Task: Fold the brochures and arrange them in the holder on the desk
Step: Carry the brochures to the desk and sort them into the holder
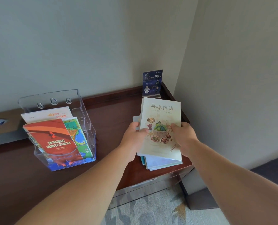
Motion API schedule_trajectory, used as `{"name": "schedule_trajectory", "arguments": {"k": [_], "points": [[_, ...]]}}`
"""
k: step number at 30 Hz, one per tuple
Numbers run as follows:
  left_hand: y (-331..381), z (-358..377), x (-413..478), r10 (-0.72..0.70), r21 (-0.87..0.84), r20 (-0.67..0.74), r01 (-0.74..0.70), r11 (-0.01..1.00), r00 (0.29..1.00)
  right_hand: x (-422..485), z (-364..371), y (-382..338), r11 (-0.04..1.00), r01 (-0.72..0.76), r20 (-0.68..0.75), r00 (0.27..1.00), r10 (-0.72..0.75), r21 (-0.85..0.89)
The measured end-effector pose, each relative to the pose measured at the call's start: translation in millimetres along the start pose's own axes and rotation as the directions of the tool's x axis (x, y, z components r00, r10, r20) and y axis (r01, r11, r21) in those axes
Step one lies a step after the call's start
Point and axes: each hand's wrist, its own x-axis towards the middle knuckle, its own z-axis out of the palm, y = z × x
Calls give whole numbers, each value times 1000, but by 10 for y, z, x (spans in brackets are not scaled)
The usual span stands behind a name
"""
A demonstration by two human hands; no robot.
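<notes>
Both hands gripped a cream brochure (161, 127) over the stack (164, 164), left hand (135, 137) on its nine o'clock edge, right hand (183, 137) on its three o'clock edge, long axis twelve-to-six, clear holder (86, 111) lying well apart toward nine o'clock.

Cream brochure (161, 127) with food illustration, red-orange brochure (55, 140), clear holder (86, 114), dark reddish-brown desk (112, 114), navy sign (152, 82)

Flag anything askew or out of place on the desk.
The red brochure in the front pocket of the clear holder sits tilted, its top corner overhanging the holder's left side. The stack under the cream brochure is fanned unevenly, edges misaligned. Nothing looks spilled or damaged.
</notes>
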Motion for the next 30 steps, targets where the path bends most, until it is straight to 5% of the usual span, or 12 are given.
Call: {"name": "schedule_trajectory", "arguments": {"k": [17,30], "points": [[636,-171,-388,133,25,-249,-131,991,959,-484,84,-601,932,363,57,931,-362,-12],[1305,-1305,-700,260,-15,-436,-295,955,862,-1014,848,-1482,807,591,140,800,-584,-14]]}}
